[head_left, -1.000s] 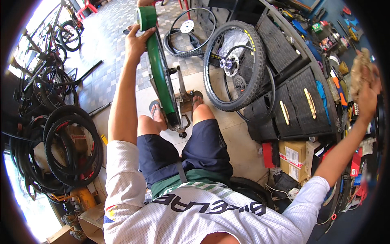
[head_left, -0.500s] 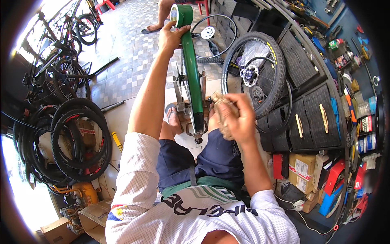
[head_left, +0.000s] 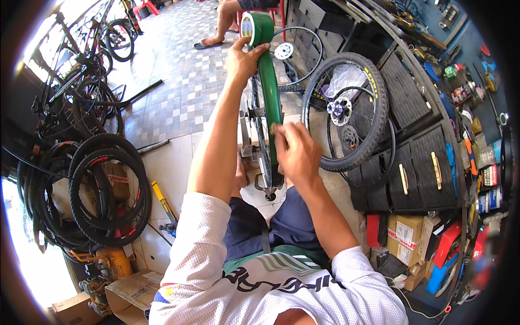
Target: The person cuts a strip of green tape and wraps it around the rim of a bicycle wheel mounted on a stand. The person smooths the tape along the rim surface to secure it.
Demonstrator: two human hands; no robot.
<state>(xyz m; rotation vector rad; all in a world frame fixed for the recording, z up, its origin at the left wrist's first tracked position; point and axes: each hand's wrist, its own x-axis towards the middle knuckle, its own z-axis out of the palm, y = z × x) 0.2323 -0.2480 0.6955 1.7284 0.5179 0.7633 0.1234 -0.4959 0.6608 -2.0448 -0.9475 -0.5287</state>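
Observation:
A roll of wide green tape [head_left: 262,28] is in my left hand [head_left: 243,60], fingers closed around its lower side at the far end of a bicycle wheel rim. From the roll, a strip of green tape [head_left: 268,81] runs along the rim toward me. The wheel rests upright in a truing stand [head_left: 270,187] between my legs. My right hand [head_left: 299,154] is closed and presses against the near part of the strip. Only a small brownish edge of the rag shows at its fingertips; the hand hides the rest.
A knobby-tyred wheel [head_left: 374,108] leans at the right beside dark cabinets [head_left: 428,168]. Several loose tyres [head_left: 81,216] hang at the left, with bicycles [head_left: 81,81] behind. A seated person's leg [head_left: 223,27] is at the far end. Cardboard boxes [head_left: 405,233] stand low at right.
My right hand, which held the crumpled rag beside the wheel, has moved left onto the tape strip. The whole view has shifted slightly; my left hand still holds the tape roll.

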